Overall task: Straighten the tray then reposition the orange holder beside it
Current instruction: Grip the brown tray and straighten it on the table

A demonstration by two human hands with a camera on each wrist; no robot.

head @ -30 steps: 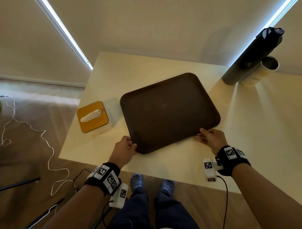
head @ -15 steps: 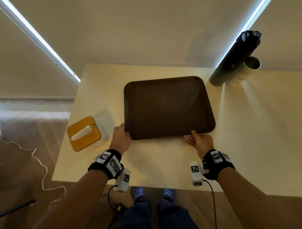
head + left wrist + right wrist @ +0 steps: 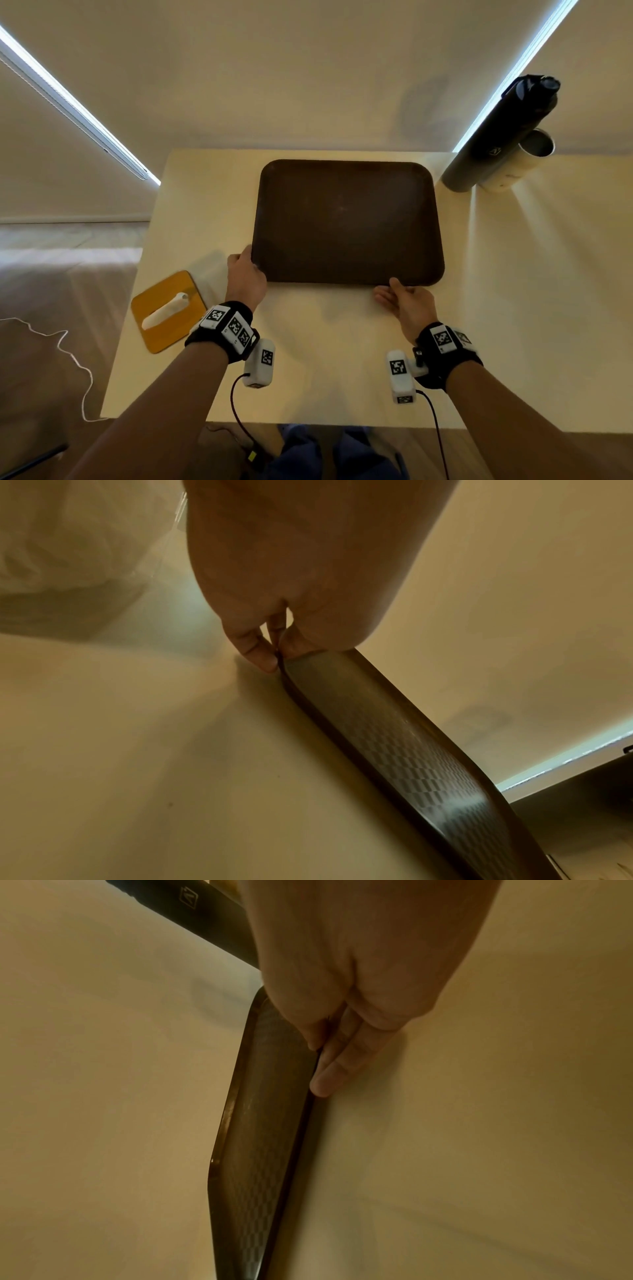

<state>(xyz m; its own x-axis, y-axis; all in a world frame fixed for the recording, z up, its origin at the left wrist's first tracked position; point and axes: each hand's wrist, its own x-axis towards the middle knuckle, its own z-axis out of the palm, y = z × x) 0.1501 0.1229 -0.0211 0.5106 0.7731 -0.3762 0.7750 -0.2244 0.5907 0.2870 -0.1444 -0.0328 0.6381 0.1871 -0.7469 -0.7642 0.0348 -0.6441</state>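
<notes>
A dark brown tray [image 3: 347, 222] lies flat on the pale table [image 3: 325, 359], its sides parallel to the table's edges. My left hand [image 3: 245, 274] pinches the tray's near-left corner; the left wrist view shows thumb and fingertips [image 3: 263, 658] closed on the rim of the tray [image 3: 394, 737]. My right hand [image 3: 399, 296] holds the near edge towards the right; its thumb sits on the tray's [image 3: 260, 1123] rim, and its fingers [image 3: 329, 1074] lie straight along the outside. The orange holder [image 3: 185, 318], with a white piece [image 3: 166, 310] on top, lies skewed left of the tray, near the table's left edge.
A tall dark bottle [image 3: 503, 133] and a pale cup [image 3: 520, 161] stand at the table's far right, close to the tray's far-right corner. The bottle [image 3: 205, 920] also shows in the right wrist view. A white cable [image 3: 68, 342] trails on the floor at left.
The tray has turned from skewed to square with the table. Both hands stayed on its near edge and moved with it. The orange holder has not moved.
</notes>
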